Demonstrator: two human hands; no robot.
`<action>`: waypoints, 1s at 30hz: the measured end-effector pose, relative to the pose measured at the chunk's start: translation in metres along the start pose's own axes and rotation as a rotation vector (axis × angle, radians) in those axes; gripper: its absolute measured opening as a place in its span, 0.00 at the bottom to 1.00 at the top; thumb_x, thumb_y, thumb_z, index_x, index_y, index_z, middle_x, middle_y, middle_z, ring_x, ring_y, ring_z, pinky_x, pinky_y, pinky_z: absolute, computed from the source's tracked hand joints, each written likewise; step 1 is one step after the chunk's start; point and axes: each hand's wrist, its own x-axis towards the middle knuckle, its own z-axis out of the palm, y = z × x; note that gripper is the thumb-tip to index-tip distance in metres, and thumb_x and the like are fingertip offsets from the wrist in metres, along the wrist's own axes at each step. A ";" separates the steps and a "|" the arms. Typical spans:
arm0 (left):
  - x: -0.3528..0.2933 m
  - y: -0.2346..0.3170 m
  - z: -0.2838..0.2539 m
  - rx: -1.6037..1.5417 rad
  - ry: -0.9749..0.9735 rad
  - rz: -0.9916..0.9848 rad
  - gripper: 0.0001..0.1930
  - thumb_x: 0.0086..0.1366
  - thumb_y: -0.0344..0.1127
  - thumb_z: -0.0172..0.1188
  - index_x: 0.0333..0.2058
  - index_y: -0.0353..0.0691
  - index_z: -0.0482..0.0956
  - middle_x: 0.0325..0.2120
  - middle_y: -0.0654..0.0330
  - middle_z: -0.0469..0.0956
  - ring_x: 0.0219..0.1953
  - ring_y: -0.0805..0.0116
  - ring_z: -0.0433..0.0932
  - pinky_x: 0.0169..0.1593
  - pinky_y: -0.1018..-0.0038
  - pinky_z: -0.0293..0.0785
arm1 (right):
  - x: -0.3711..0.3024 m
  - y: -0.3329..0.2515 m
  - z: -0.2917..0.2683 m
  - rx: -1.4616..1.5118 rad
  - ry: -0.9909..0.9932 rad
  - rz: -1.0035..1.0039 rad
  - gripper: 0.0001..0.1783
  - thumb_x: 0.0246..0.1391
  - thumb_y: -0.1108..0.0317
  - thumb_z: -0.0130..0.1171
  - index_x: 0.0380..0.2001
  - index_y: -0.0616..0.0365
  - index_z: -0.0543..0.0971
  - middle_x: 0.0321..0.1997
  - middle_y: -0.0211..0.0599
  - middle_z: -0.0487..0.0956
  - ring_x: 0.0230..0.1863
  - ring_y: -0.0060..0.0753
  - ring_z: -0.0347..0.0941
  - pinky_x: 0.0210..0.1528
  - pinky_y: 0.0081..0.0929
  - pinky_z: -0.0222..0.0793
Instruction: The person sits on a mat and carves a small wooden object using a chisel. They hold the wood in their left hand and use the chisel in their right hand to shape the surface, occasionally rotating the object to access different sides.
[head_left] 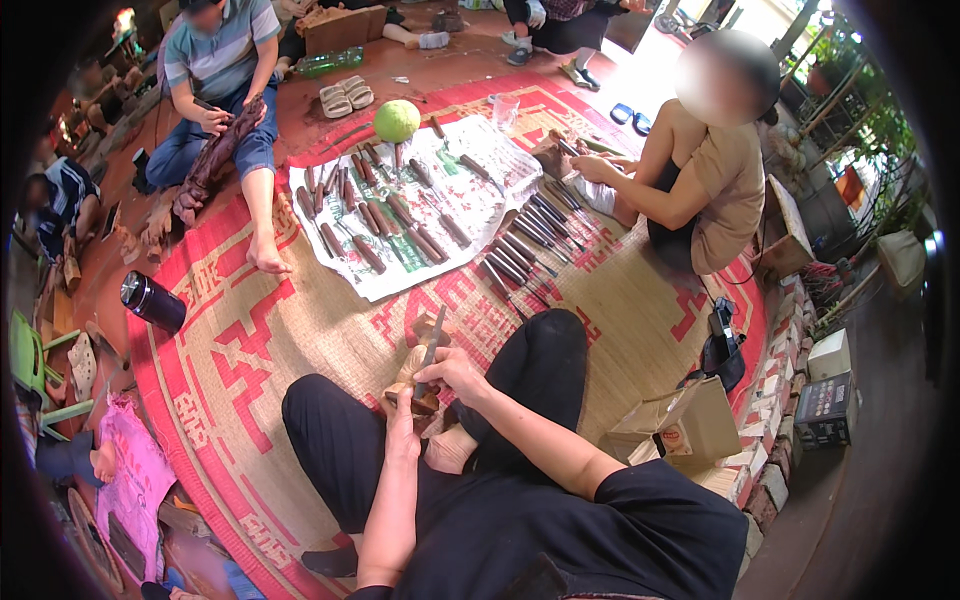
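Observation:
Between my bent knees is a small pale wood carving [407, 368] with a darker brown base; its finer shape is too small to tell. My left hand [402, 424] is closed around its near, lower end. My right hand [455, 372] is closed on a narrow flat grey tool, which looks like a file [436, 330]. The file points up and away from me, lying over the carving; whether it touches the wood I cannot tell. My right fingers partly hide both the carving and the file's near end.
Ahead, a white cloth [375, 287] bears several wooden-handled carving tools, with more dark-handled tools [515, 255] beside it. A green round fruit [397, 121] sits behind. People work at far left and right. A black flask [153, 301] lies left; an opened cardboard box [690, 425] stands right.

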 end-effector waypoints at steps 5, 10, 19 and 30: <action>-0.001 0.001 0.002 -0.009 0.020 -0.013 0.31 0.59 0.49 0.61 0.53 0.49 0.52 0.45 0.52 0.67 0.39 0.61 0.75 0.30 0.68 0.79 | 0.003 -0.009 -0.006 0.020 0.080 0.033 0.05 0.39 0.76 0.64 0.22 0.61 0.77 0.20 0.30 0.75 0.20 0.19 0.68 0.23 0.19 0.62; 0.000 0.003 0.002 -0.018 -0.021 -0.026 0.32 0.59 0.50 0.60 0.53 0.49 0.52 0.45 0.52 0.68 0.39 0.62 0.75 0.30 0.69 0.79 | -0.004 -0.007 -0.003 0.018 0.060 -0.028 0.07 0.40 0.74 0.64 0.24 0.60 0.75 0.17 0.27 0.71 0.15 0.17 0.60 0.17 0.18 0.51; -0.006 0.007 0.008 0.003 0.000 -0.016 0.31 0.59 0.51 0.60 0.53 0.48 0.53 0.44 0.53 0.69 0.40 0.63 0.75 0.31 0.69 0.79 | 0.005 0.007 -0.013 -0.017 0.064 -0.012 0.06 0.41 0.74 0.63 0.23 0.60 0.75 0.18 0.28 0.72 0.15 0.17 0.61 0.17 0.17 0.51; 0.006 -0.004 -0.001 0.048 0.003 -0.025 0.27 0.60 0.53 0.58 0.52 0.48 0.62 0.43 0.57 0.72 0.41 0.67 0.75 0.35 0.68 0.78 | 0.004 0.003 -0.014 0.016 0.066 0.012 0.06 0.40 0.74 0.63 0.22 0.59 0.75 0.18 0.29 0.73 0.18 0.18 0.64 0.21 0.18 0.57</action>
